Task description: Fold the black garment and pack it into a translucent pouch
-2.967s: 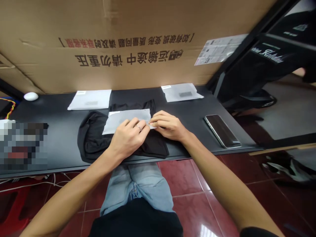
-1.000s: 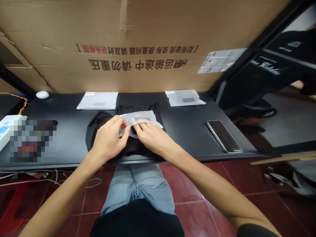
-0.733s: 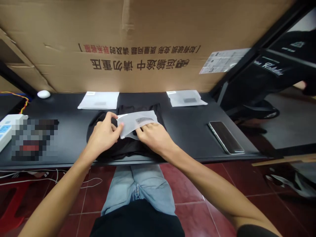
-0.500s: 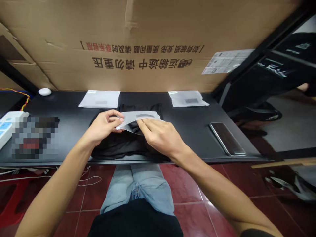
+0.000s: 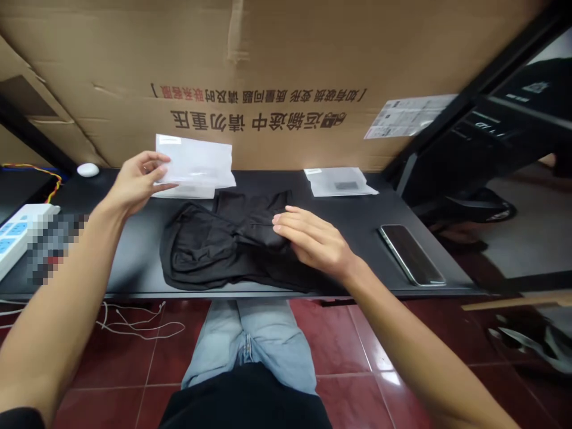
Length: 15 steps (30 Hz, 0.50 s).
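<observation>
My left hand [image 5: 142, 179] pinches the left edge of a frosted white plastic pouch [image 5: 196, 164], holding it up at the back left. Partly hidden under it, a second frosted pouch [image 5: 192, 190] lies on the table. A crumpled black fabric bag or garment [image 5: 201, 250] is spread in front of me; its exact kind cannot be made out. Over its right part is my right hand [image 5: 315, 241], fingers stretched out and close together, fingertips at a dark fold of the cloth. Whether they touch it is unclear.
Another frosted pouch [image 5: 339, 182] lies at the back right. A phone [image 5: 412, 255] rests near the right edge. On the left are a white power strip [image 5: 27, 229], a blurred-out item and a small white case [image 5: 88, 170]. A cardboard sheet [image 5: 286, 53] stands behind the black table [image 5: 357, 238].
My left hand has carried the pouch up and left from over the black cloth. The right hand has come out of the pouch's opening and moved slightly right, its fingers now straight.
</observation>
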Available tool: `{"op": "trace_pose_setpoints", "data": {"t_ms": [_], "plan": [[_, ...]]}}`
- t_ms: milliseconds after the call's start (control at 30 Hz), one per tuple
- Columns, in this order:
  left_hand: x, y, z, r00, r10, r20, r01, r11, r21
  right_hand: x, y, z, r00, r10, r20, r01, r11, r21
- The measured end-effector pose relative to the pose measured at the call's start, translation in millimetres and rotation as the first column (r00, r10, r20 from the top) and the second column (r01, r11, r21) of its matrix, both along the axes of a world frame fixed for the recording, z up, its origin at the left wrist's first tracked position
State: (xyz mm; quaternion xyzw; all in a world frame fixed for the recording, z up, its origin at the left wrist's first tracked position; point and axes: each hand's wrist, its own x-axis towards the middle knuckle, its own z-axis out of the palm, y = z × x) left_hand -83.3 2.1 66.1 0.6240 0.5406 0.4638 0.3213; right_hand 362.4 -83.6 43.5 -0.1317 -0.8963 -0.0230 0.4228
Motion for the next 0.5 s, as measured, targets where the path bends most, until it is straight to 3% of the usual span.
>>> {"op": "trace_pose_setpoints", "data": {"t_ms": [133,200,267,367,500], "plan": [[-40.4,12.6,-14.4,0.939,0.134,-0.318,-0.135,0.991,0.021,18.5,16.7,-21.9,0.997,-0.065,-0.033,0.063,0.996,-0.058],[-48.2,13.2,-18.5,0.891,0.214,-0.400,-0.209,0.976,0.057,23.8,20.9,-29.1,0.995,-0.086,-0.053,0.081,0.994,-0.078],[-44.3,12.0,-19.9,0.803,0.324,-0.500,-0.268,0.946,0.182,26.1,23.9,-35.2,0.991,-0.105,-0.078,0.097,0.990,-0.107],[-18.8,11.8,-21.6,0.646,0.371,-0.667,-0.156,0.920,0.360,26.4,27.5,-41.3,0.988,-0.125,-0.093,0.113,0.985,-0.128],[23.2,20.6,-34.9,0.641,0.164,-0.750,0.049,0.966,0.253,29.2,28.5,-42.6,0.985,-0.172,-0.022,0.170,0.983,-0.066]]}}
